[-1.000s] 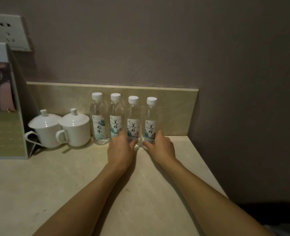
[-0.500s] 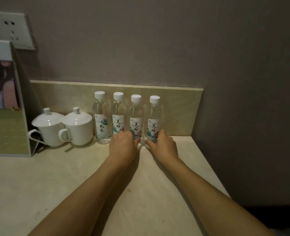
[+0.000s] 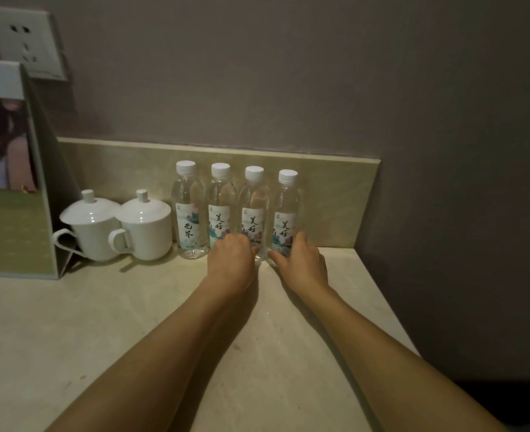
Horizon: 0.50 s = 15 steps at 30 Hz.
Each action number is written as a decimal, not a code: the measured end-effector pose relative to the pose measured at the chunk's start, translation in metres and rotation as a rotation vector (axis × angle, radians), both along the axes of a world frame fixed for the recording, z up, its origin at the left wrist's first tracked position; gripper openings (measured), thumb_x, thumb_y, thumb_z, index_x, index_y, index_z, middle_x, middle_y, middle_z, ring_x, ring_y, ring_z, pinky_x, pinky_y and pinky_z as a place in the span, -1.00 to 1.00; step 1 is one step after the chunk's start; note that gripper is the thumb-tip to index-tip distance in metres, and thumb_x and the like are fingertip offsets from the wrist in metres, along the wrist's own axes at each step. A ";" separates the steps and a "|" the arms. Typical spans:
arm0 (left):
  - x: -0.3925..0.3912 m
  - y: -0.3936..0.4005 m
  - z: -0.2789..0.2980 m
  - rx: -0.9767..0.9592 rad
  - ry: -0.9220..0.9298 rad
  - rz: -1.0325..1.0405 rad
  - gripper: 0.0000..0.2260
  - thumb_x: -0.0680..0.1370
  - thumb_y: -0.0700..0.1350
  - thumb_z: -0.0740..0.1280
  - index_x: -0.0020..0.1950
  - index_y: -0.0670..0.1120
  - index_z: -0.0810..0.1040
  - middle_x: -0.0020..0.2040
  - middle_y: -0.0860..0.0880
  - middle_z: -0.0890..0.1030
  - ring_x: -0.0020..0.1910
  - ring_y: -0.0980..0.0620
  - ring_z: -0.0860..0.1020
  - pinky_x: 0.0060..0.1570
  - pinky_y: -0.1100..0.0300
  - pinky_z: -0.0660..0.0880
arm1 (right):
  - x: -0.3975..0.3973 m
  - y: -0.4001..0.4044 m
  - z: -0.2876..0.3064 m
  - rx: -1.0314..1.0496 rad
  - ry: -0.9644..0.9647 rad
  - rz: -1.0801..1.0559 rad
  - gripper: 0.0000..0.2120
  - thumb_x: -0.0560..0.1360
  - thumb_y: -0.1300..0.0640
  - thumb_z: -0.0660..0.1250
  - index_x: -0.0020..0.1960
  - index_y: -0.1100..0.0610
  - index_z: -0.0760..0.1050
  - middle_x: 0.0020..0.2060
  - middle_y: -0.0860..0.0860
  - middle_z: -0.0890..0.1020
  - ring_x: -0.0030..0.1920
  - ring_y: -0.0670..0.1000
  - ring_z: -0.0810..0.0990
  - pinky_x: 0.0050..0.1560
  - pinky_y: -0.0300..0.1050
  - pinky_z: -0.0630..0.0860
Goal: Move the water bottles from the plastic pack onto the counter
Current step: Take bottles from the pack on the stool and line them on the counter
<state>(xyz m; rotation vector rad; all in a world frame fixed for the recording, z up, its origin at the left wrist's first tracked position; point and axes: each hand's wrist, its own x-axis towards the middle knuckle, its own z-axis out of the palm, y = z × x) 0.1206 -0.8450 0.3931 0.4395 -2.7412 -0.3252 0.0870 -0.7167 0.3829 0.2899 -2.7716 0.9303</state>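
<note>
Several clear water bottles with white caps and printed labels stand upright in a row against the backsplash on the beige counter [image 3: 151,322]. My left hand [image 3: 231,260] curls round the base of the second bottle from the left [image 3: 220,194], with its thumb next to the third bottle [image 3: 254,198]. My right hand [image 3: 302,265] grips the base of the rightmost bottle [image 3: 287,201] between thumb and fingers. The leftmost bottle [image 3: 189,207] stands untouched. No plastic pack is in view.
Two white lidded cups [image 3: 95,226] [image 3: 147,222] stand left of the bottles. A standing card holder [image 3: 14,188] is at the far left, below a wall socket [image 3: 24,42]. The counter ends at its right edge [image 3: 385,304], beside a dark wall.
Both hands have stayed at the bases of the same bottles. The row of bottles looks unchanged; only the view has shifted slightly.
</note>
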 end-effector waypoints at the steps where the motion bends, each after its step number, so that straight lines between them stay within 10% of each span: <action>1: -0.001 0.000 0.000 0.004 0.000 0.001 -0.68 0.62 0.05 0.28 0.09 -0.20 0.63 -0.03 -0.17 0.66 -0.03 -0.15 0.64 -0.02 0.01 0.60 | -0.001 0.000 0.000 0.000 -0.002 0.001 -0.61 0.47 -0.15 0.38 0.01 0.04 0.24 0.07 0.11 0.61 0.04 0.20 0.59 -0.11 0.02 0.53; 15: -0.009 -0.001 -0.002 -0.030 -0.007 0.007 -0.78 0.62 -0.08 0.31 0.09 -0.21 0.62 -0.02 -0.19 0.64 -0.02 -0.17 0.63 -0.04 0.00 0.58 | -0.013 -0.003 0.001 0.009 -0.015 -0.005 -0.61 0.48 -0.13 0.36 0.07 0.08 0.28 0.09 0.15 0.60 0.07 0.25 0.58 -0.10 0.04 0.50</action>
